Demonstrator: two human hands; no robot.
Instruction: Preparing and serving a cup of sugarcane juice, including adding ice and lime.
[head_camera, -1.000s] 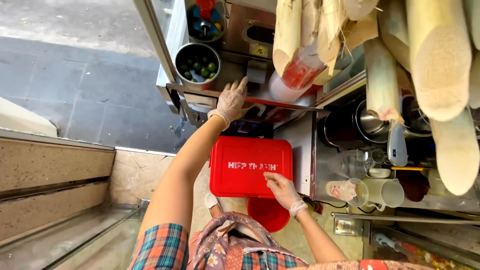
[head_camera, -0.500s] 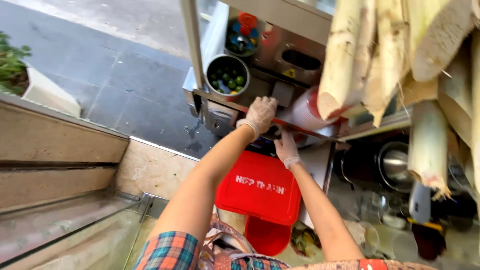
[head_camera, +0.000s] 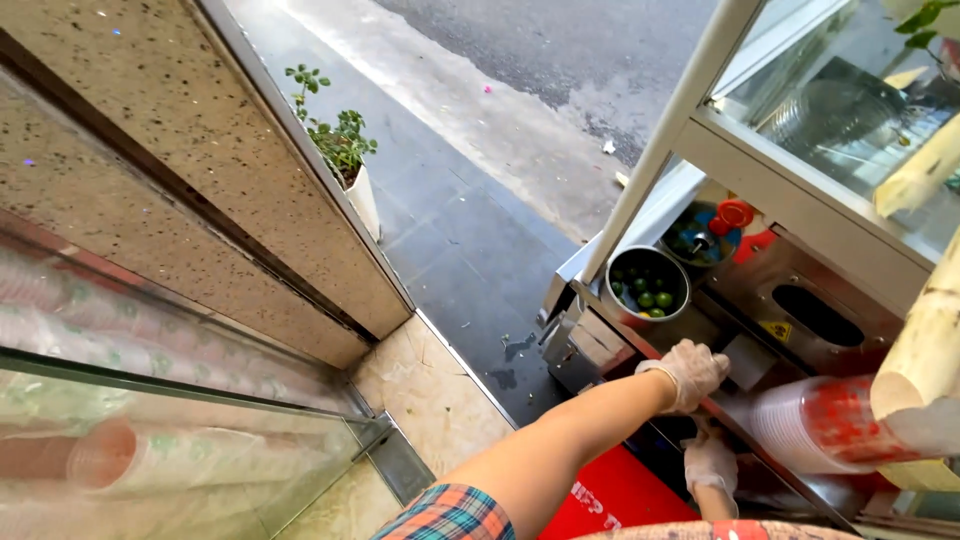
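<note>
left hand (head_camera: 692, 372), gloved, fingers curled over the front edge of the steel press machine (head_camera: 800, 300), just below the metal bowl of limes (head_camera: 648, 286). right hand (head_camera: 712, 462), gloved, under the ledge beside a stack of plastic cups (head_camera: 820, 425); its grip cannot be made out.

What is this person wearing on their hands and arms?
Both the left hand and right hand wear thin, translucent disposable gloves, bunched at the wrists. The forearms are bare. A short plaid sleeve in blue, orange and white covers the left upper arm.
</note>
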